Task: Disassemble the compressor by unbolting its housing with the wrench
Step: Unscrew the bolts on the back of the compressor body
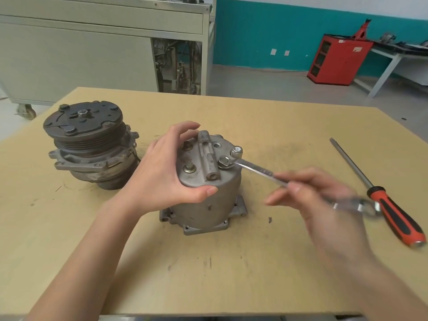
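Note:
A grey cylindrical compressor housing [208, 205] stands upright in the middle of the table, its bolted end cap facing up. My left hand [162, 172] grips the cap's left rim, fingers over the far edge and thumb on the near edge. A silver wrench [257, 169] has its open jaw seated on a bolt [224, 161] at the cap's right side. My right hand [324, 195], blurred by motion, holds the wrench shaft near its far end. Another raised bolt [236, 150] stands just behind the jaw, and two more bolts [188, 169] sit on the cap's left.
The compressor's front part with a dark pulley and clutch [88, 140] stands at the table's left. A long screwdriver with a red and black handle [393, 214] lies at the right. Beyond the wooden table [231, 262] are a grey cabinet [92, 54] and a red cart [338, 59].

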The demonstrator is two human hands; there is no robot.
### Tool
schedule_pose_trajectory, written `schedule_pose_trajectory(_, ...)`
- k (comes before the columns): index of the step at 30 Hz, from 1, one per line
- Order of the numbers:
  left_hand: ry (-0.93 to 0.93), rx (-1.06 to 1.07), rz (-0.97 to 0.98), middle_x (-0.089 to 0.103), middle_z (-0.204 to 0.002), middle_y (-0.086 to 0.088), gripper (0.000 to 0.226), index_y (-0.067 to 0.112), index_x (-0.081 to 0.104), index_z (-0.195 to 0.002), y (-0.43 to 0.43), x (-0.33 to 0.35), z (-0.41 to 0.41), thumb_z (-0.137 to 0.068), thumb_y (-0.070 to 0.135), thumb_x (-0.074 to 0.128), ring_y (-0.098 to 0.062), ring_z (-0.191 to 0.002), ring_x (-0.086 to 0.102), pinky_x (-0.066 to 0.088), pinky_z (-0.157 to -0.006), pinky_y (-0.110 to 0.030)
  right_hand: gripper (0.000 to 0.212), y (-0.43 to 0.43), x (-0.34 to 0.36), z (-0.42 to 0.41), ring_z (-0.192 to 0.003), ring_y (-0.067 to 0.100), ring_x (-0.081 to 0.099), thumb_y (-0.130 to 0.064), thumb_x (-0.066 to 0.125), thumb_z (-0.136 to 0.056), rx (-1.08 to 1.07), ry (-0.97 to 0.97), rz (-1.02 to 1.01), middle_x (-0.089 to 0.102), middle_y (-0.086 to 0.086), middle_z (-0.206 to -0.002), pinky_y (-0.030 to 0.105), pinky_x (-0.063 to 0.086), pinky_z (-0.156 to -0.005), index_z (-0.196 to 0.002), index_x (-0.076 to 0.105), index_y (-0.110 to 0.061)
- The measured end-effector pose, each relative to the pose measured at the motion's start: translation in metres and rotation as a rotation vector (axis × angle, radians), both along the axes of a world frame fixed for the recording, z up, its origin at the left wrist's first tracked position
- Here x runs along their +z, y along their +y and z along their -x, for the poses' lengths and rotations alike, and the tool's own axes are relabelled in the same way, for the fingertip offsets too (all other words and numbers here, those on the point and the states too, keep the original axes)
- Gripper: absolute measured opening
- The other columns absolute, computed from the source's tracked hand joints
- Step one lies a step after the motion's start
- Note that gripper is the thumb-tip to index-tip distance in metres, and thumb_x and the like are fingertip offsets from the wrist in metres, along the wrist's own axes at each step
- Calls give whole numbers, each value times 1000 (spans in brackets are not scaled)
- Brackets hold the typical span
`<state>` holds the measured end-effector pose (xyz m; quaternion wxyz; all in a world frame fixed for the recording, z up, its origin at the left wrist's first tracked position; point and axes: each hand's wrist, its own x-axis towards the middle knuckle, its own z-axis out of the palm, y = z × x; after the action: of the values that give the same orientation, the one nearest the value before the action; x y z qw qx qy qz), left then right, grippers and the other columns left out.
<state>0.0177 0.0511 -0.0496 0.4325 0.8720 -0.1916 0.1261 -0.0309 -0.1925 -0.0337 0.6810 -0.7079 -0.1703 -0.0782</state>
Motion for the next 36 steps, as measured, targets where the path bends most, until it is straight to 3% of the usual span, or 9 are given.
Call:
schedule_pose_trajectory(2,-2,2,-1,44,-135,20,87,59,24,-124,0,0,0,-51,66,72,-12,-136,41,34,-110,-50,18,-14,10,-40,-52,15,61,-12,58,-73,122,359,-196,63,2,-55,24,52,-54,-73,75,-16)
schedule_pose_trajectory(5,5,-3,12,44,-134,19,87,53,28,-125,-1,0,1,-50,65,72,-12,-136,41,34,-110,-50,8,-9,22,-112,-41,8,38,-13,54,-72,255,630,-132,43,-6,-44,17,35,-41,-67,60,-15)
schedule_pose_trajectory(10,6,0,-2,43,-133,23,86,52,29,-123,0,1,1,-50,65,70,-11,-135,41,34,-111,-49,8,57,37,-180,-43,3,32,-24,56,-85,513,565,333,42,-10,-48,15,24,-43,-82,59,-16)
schedule_pose_trajectory(14,-24,5,-14,46,-135,18,85,50,30,-124,-1,1,0,-50,66,70,-11,-134,42,33,-110,-49,41,96,48,-186,-38,3,31,-26,53,-96,626,441,576,48,-8,-49,14,20,-39,-58,67,-22)
schedule_pose_trajectory(17,-32,4,-18,44,-136,21,85,55,27,-124,0,0,-1,-51,67,69,-8,-134,41,32,-111,-49,44,99,50,-184,-36,5,29,-27,53,-96,619,407,613,45,-5,-45,14,18,-38,-54,62,-20)
schedule_pose_trajectory(21,-36,10,-28,38,-132,30,85,57,25,-123,0,0,-1,-51,69,68,-5,-133,41,32,-111,-47,36,94,52,-183,-38,5,25,-22,41,-100,686,524,259,33,-10,-41,20,12,-45,-67,51,-14)
schedule_pose_trajectory(29,-7,6,-29,35,-129,35,86,55,25,-122,0,2,1,-49,69,67,-3,-133,39,31,-113,-46,27,53,57,-139,-38,7,33,-19,53,-94,263,435,-212,40,-6,-43,16,29,-40,-67,51,-17)
schedule_pose_trajectory(33,5,5,-20,39,-129,31,86,55,25,-122,-1,3,2,-50,69,67,-4,-133,40,31,-112,-46,24,25,50,-88,-46,8,52,-15,61,-85,197,268,-337,56,-2,-52,18,42,-44,-62,62,-21)
schedule_pose_trajectory(36,7,7,-21,45,-133,21,87,56,23,-123,-1,2,2,-50,69,68,-5,-131,41,31,-112,-46,15,16,39,-53,-54,12,61,-20,62,-83,126,53,-274,65,2,-61,19,48,-51,-74,74,-17)
